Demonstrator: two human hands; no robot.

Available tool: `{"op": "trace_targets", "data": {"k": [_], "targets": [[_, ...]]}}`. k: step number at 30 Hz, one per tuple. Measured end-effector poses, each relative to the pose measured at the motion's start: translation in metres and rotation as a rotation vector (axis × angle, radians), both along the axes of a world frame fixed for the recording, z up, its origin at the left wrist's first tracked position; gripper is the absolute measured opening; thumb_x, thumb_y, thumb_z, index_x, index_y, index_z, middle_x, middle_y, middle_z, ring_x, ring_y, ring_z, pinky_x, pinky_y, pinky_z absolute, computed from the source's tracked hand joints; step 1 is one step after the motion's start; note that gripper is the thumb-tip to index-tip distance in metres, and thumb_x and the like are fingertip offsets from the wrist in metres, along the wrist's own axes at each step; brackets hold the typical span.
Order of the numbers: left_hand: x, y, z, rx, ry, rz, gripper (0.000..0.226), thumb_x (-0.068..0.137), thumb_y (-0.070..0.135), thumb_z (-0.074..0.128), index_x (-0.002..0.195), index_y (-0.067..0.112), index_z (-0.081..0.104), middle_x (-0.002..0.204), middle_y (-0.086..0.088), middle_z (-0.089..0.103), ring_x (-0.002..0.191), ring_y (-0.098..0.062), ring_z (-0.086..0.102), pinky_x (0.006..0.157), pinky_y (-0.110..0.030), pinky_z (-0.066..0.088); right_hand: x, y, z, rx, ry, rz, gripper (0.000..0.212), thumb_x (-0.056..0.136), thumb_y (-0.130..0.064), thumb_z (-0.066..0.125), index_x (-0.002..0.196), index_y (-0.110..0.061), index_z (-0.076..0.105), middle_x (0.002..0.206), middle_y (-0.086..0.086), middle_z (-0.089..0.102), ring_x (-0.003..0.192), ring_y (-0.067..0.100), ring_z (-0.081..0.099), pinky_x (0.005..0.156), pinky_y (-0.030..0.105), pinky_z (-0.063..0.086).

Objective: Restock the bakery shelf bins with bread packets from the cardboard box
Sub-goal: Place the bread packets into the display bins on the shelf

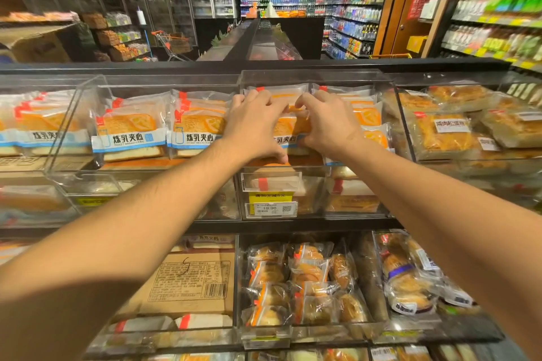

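Both my hands reach into a clear acrylic bin (311,75) on the upper shelf. My left hand (256,126) and my right hand (328,123) grip one toast bread packet (290,129) from both sides, orange with a blue-and-white label. It stands on edge at the front of a row of like packets. Two matching packets (129,133) (195,129) stand in the bin to the left. A cardboard box (187,281) with a printed label lies in the lower-left bin, and white bread packets (202,321) lie in front of it.
Meat floss bread packets (445,132) fill the bin to the right. Small wrapped buns (305,281) fill the lower middle bin. A price tag (271,208) hangs under the held packet. Behind the shelf top run an aisle, drink shelves and a shopping cart (173,44).
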State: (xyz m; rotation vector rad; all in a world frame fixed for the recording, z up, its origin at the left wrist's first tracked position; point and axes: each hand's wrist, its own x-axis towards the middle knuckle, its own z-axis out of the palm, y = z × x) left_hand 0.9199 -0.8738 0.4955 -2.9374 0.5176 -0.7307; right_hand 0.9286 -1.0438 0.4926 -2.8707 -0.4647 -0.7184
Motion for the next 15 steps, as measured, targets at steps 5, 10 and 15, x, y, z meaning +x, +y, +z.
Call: {"op": "trace_targets", "data": {"k": [5, 10, 15], "targets": [[0.002, 0.000, -0.003, 0.022, -0.043, 0.022, 0.092, 0.056, 0.063, 0.086, 0.132, 0.027, 0.048, 0.130, -0.005, 0.052, 0.123, -0.027, 0.043, 0.102, -0.046, 0.036, 0.000, -0.003, -0.004, 0.029, -0.009, -0.025, 0.072, 0.070, -0.040, 0.085, 0.129, -0.029, 0.047, 0.127, 0.004, 0.050, 0.115, 0.027, 0.048, 0.092, 0.043, 0.046], [0.002, 0.002, -0.005, -0.027, -0.034, 0.010, 0.099, 0.052, 0.065, 0.086, 0.134, 0.028, 0.046, 0.131, -0.004, 0.051, 0.123, -0.027, 0.042, 0.103, -0.046, 0.037, -0.006, -0.005, -0.003, 0.089, 0.010, -0.018, 0.082, 0.065, -0.043, 0.088, 0.133, -0.028, 0.045, 0.133, 0.005, 0.046, 0.119, 0.026, 0.047, 0.095, 0.045, 0.048], [-0.007, 0.007, -0.005, -0.097, -0.019, -0.030, 0.104, 0.050, 0.060, 0.089, 0.138, 0.026, 0.045, 0.133, -0.004, 0.048, 0.124, -0.026, 0.041, 0.105, -0.045, 0.039, -0.015, -0.014, -0.005, 0.084, 0.012, 0.013, 0.090, 0.060, -0.054, 0.088, 0.134, -0.027, 0.045, 0.129, 0.005, 0.047, 0.116, 0.027, 0.048, 0.093, 0.044, 0.046]]}}
